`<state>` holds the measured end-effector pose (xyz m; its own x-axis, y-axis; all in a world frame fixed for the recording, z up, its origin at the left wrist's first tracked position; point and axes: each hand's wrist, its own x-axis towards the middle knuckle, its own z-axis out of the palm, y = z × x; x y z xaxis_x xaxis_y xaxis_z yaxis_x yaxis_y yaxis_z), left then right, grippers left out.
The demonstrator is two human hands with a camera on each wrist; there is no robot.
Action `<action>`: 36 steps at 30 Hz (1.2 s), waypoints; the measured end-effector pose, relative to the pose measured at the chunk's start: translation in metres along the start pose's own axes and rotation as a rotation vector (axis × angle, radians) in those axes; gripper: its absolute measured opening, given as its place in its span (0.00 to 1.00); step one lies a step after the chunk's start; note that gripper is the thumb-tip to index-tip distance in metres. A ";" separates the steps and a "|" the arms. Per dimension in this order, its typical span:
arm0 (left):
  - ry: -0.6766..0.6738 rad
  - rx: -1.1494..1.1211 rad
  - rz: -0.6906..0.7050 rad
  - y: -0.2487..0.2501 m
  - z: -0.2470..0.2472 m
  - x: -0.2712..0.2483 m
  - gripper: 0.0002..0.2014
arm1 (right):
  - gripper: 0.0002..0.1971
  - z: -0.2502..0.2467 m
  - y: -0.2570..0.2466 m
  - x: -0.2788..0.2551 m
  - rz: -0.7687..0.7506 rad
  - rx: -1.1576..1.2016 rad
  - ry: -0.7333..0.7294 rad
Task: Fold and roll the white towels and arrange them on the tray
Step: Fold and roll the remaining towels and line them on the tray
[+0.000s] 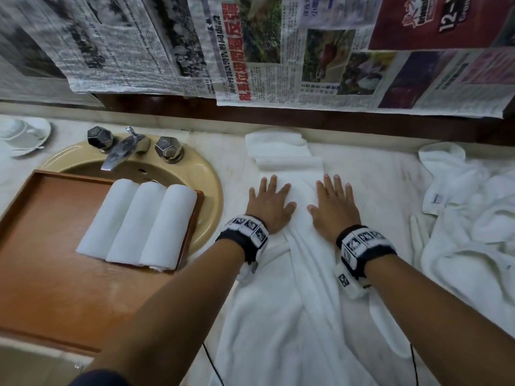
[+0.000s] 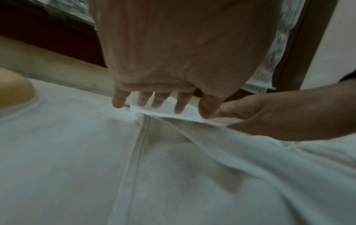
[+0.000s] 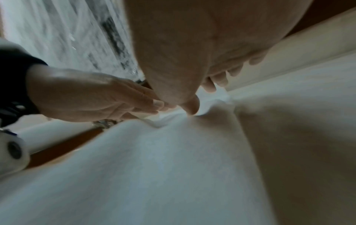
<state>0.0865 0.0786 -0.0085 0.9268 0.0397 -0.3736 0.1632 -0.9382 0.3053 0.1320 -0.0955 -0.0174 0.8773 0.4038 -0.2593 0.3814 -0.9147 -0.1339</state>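
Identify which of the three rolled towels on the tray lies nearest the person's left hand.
The rightmost roll of the three on the tray. It lies at the row's end by the tray's right rim, closest to the left hand; the other two sit farther left.

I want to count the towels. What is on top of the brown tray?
Three rolled white towels lie side by side on the tray, toward its far right corner. The tray floor beneath them is covered, so anything under them cannot be seen.

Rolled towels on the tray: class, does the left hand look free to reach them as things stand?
Probably yes. The left hand lies flat on the towel, holding nothing, and no object stands between it and the rolled towels on the tray to its left.
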 end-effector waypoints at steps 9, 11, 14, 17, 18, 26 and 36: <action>0.097 -0.584 -0.362 -0.025 0.031 -0.123 0.21 | 0.05 0.024 -0.055 -0.133 -0.034 0.464 0.146; 0.091 -0.642 -0.349 -0.020 0.038 -0.127 0.21 | 0.13 0.031 -0.063 -0.141 0.014 0.364 0.046; 0.138 -0.685 -0.337 -0.018 0.045 -0.126 0.16 | 0.18 0.034 -0.070 -0.144 0.079 0.228 -0.046; 0.148 -0.680 -0.285 -0.022 0.049 -0.124 0.09 | 0.11 0.032 -0.072 -0.143 0.109 0.218 -0.082; 0.143 -0.669 -0.275 -0.024 0.049 -0.123 0.06 | 0.09 0.030 -0.071 -0.143 0.129 0.245 -0.087; 0.079 -0.885 -0.352 -0.038 0.052 -0.118 0.12 | 0.09 -0.001 -0.099 -0.148 0.065 0.638 0.067; 0.050 -0.942 -0.412 -0.033 0.042 -0.113 0.24 | 0.12 0.033 -0.069 -0.140 0.434 0.759 0.287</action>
<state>-0.0375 0.0902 -0.0132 0.7484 0.3319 -0.5742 0.6506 -0.1989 0.7329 -0.0268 -0.0882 -0.0039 0.9762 -0.0847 -0.1998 -0.2026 -0.6861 -0.6987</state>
